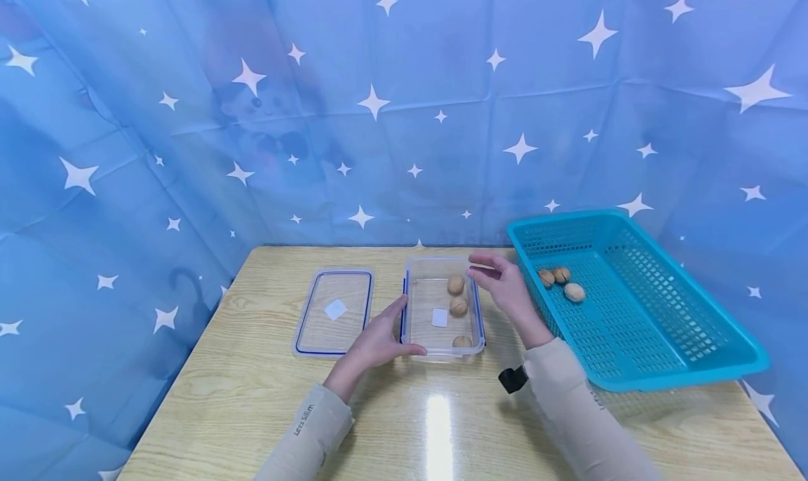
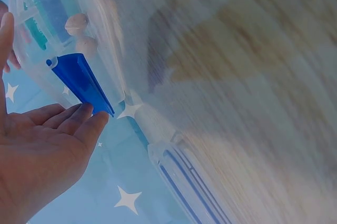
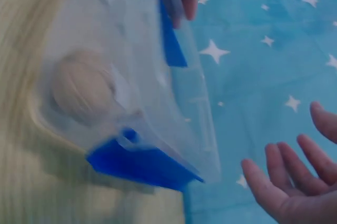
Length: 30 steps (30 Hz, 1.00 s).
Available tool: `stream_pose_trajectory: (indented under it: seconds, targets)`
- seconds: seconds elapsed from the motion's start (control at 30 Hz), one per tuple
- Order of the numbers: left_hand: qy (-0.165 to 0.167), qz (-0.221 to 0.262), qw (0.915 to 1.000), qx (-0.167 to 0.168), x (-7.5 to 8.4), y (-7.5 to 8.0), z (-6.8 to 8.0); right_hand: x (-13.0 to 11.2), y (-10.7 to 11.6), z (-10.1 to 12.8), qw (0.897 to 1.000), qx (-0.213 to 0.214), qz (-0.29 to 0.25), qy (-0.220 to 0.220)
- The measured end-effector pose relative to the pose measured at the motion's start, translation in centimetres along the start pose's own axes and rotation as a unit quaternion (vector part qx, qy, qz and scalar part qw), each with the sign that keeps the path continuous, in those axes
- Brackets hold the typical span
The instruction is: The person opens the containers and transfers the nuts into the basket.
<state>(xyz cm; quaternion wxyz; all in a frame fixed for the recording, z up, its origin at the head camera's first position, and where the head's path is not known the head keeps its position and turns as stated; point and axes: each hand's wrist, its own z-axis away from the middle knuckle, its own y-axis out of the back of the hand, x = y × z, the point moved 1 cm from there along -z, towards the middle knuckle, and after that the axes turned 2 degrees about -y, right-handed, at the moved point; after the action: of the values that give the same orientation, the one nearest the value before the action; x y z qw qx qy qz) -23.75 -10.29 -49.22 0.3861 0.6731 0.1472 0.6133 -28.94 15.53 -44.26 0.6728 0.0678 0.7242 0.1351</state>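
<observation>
A clear plastic box [image 1: 419,334] with blue side latches sits on the table, and three walnuts [image 1: 459,306] lie along its right side. My left hand [image 1: 379,339] rests against the box's left side, thumb at the near corner. Its straight fingertips touch the blue latch [image 2: 79,81] in the left wrist view. Beside the far right corner of the box, my right hand [image 1: 505,285] holds nothing; its loosely spread fingers [image 3: 284,174] stand apart from the box in the right wrist view. A walnut [image 3: 83,86] shows blurred through the wall there.
The box's clear lid [image 1: 334,285] with a blue seal lies flat to the left. On the right stands a turquoise basket [image 1: 637,313] with three walnuts [image 1: 574,292] in its left part. A starry blue curtain [image 1: 435,151] hangs behind the wooden table [image 1: 252,397].
</observation>
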Motion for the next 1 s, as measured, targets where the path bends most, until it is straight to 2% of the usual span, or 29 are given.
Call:
stream_pose_trajectory:
  seconds: [0.23,0.43,0.73,1.0]
  targets:
    - [0.001,0.0,1.0,-0.001,0.0,0.0,0.0,0.1,-2.2,0.5,0.999,-0.025,-0.028,-0.014]
    - [0.0,-0.007,1.0,0.001,0.0,0.0,0.0,0.2,-4.0,0.1,0.998,-0.049,0.003,-0.041]
    - [0.004,-0.009,0.9999,-0.008,0.1,0.0,0.0,1.6,-6.0,0.1,0.989,-0.098,0.042,-0.104]
    - [0.001,-0.012,0.9999,-0.005,-0.1,0.0,-0.1,2.9,-7.4,0.3,0.984,-0.135,0.069,-0.091]
